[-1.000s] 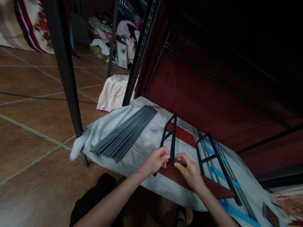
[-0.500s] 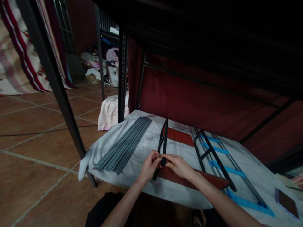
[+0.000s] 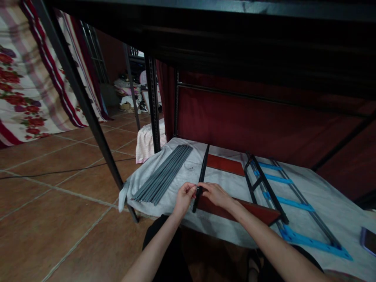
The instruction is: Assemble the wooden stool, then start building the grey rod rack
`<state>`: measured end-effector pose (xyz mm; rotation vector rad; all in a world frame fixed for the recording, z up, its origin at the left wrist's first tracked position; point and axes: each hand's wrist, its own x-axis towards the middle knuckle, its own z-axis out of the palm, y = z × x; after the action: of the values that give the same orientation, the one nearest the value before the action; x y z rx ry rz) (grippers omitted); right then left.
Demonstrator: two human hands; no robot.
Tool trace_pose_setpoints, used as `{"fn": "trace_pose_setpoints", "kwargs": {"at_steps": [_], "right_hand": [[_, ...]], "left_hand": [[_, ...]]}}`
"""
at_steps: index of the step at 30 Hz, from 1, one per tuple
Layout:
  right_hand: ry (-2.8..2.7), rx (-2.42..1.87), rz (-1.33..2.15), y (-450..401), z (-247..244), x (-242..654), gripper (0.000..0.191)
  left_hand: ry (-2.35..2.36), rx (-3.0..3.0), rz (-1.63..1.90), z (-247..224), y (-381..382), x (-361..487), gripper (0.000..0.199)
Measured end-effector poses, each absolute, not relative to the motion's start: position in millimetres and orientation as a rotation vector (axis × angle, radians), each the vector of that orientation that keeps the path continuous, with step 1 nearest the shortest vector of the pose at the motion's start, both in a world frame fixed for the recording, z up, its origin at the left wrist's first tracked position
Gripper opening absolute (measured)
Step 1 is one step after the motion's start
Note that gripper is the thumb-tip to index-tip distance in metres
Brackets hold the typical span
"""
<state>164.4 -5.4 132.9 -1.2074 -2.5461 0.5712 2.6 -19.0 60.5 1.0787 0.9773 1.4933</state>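
Both hands meet at the near part of a black metal side frame [image 3: 203, 166], which stands on the cloth-covered surface. My left hand [image 3: 184, 197] pinches at the frame's left side; what its fingertips hold is too small to make out. My right hand [image 3: 216, 194] grips the same frame from the right, fingers closed over the bar. Two reddish-brown boards, one far [image 3: 225, 164] and one near [image 3: 255, 212], run from this frame to a second black frame [image 3: 268, 190] at the right. The near board passes partly behind my right hand and forearm.
A row of grey tubes [image 3: 164, 174] lies at the left on the white cloth [image 3: 226, 186]. Blue slotted strips [image 3: 317, 244] with grey tubes lie at the right, beside a phone [image 3: 368, 239]. A dark upper deck [image 3: 235, 43] hangs overhead, with a metal post [image 3: 85, 105] at the left.
My view has turned left and tilted, bringing more of the overhead deck's edge in. The left frame now appears more edge-on. Both hands stay together at its near part.
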Motion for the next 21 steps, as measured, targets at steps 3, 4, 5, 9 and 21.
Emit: {"fn": "trace_pose_setpoints", "kwargs": {"at_steps": [3, 4, 5, 9, 21], "right_hand": [[-2.536, -1.165, 0.571, -6.1, 131.7, 165.3, 0.034], [-2.533, -1.159, 0.57, -6.7, 131.9, 165.5, 0.033], [-2.531, -1.157, 0.569, -7.2, 132.2, 165.7, 0.033], [-2.528, -1.173, 0.568, -8.2, 133.9, 165.7, 0.033], [-2.558, -1.192, 0.565, -8.4, 137.3, 167.8, 0.035]], "left_hand": [[0.937, 1.12, 1.489, 62.7, -17.2, 3.7, 0.024], [0.925, 1.126, 1.487, 63.4, -17.3, 3.8, 0.025], [0.916, 1.124, 1.485, 64.0, -17.8, 3.8, 0.026], [0.957, 1.082, 1.498, 65.6, -19.5, 5.1, 0.031], [1.021, 0.993, 1.497, 73.3, -29.4, 6.4, 0.036]]}}
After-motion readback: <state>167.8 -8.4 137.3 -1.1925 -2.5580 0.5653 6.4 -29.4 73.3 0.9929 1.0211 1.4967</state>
